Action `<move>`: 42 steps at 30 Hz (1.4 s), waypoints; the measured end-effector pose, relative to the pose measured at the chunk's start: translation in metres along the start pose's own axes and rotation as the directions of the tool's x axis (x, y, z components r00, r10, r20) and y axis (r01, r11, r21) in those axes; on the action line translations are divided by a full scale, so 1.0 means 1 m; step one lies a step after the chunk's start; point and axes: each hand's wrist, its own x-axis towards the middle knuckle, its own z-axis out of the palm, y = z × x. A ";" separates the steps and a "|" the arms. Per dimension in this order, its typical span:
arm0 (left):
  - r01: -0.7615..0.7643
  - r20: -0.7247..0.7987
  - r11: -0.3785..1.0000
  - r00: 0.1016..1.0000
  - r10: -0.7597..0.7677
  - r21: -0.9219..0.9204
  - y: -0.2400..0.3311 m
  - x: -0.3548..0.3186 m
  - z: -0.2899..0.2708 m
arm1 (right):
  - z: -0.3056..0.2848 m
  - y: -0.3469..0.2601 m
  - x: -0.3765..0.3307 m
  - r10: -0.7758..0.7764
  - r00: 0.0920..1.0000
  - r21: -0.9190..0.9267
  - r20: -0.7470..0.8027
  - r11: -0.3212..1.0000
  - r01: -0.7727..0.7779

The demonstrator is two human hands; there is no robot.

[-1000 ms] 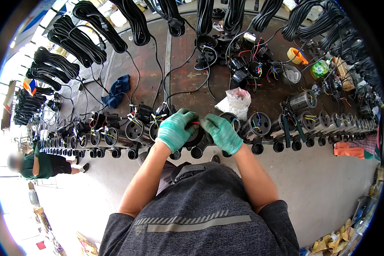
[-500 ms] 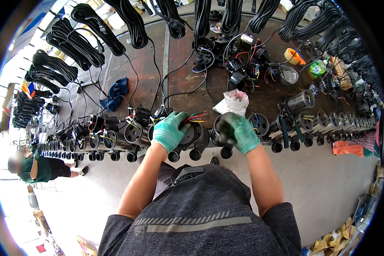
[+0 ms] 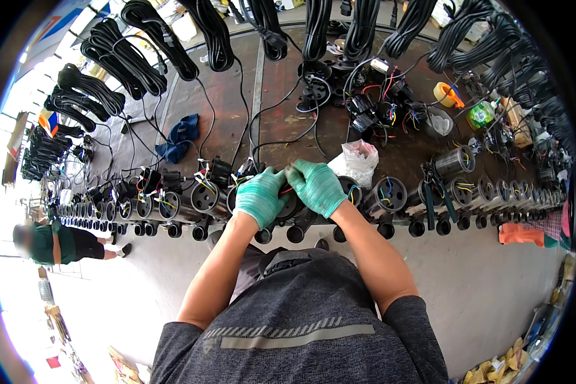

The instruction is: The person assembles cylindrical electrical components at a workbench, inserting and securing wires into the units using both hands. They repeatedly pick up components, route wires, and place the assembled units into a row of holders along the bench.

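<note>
Both hands wear green gloves and meet at the fingertips above a black round housing [image 3: 292,208] on the table's near edge. My left hand [image 3: 261,200] is closed around a bundle of thin coloured wires, of which little more than a red wire [image 3: 287,190] shows. My right hand [image 3: 319,188] pinches beside the left one, and its fingers hide whatever they hold. Just behind the right hand lies a white plastic bag [image 3: 357,161]. Another black housing [image 3: 388,194], with blue and yellow wires inside, stands farther right.
More black housings line the near edge on both sides. Green-handled pliers [image 3: 439,200] hang among them at right. Coiled black cables [image 3: 211,38] hang overhead. A blue cloth [image 3: 180,137], an orange tape dispenser [image 3: 449,95] and wired parts lie behind. Another person [image 3: 61,243] stands far left.
My right hand has moved left, from over a housing near the bag to my left hand's fingertips. It now covers the coloured wire ends that showed before.
</note>
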 end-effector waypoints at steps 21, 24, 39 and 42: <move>-0.021 0.018 0.997 1.000 0.022 -0.068 -0.003 0.009 -0.004 | -0.002 0.049 -0.008 -0.088 0.982 0.375 0.166 0.927 0.020; -0.021 -0.012 0.995 1.000 0.020 -0.099 -0.008 0.009 0.004 | -0.009 0.026 0.001 0.005 0.971 0.162 0.241 0.986 -0.045; -0.053 0.021 0.988 0.998 0.057 -0.143 -0.010 0.010 0.000 | 0.040 0.064 -0.025 0.049 0.998 0.536 0.034 0.842 -0.060; -0.067 0.010 0.992 0.998 0.068 -0.110 -0.009 0.010 0.002 | 0.009 0.041 -0.018 -0.026 0.995 0.200 0.098 0.980 0.005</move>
